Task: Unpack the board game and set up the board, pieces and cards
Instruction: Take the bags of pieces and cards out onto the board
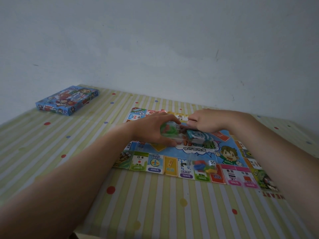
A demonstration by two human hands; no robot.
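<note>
Fingers of the left hand (151, 131) clamp a clear packet (170, 131) near the board's (170, 165) far edge, steadying it; the right hand (208, 120) pinches its end, likely to tear it open.

The board (170, 165) lies flat on the surface (146, 204), right of centre, its far edge near the wall (155, 40). The box (67, 100) sits in the far left corner, well apart from the board. A small bag of pieces (203, 165) rests on the board's near edge. At mid-board, the left hand (155, 128) grips a wrapped packet (170, 131). Just right of it lies a stack of cards (198, 136). The right hand (207, 120) is above and behind the stack, fingers at the packet's right end.
</note>
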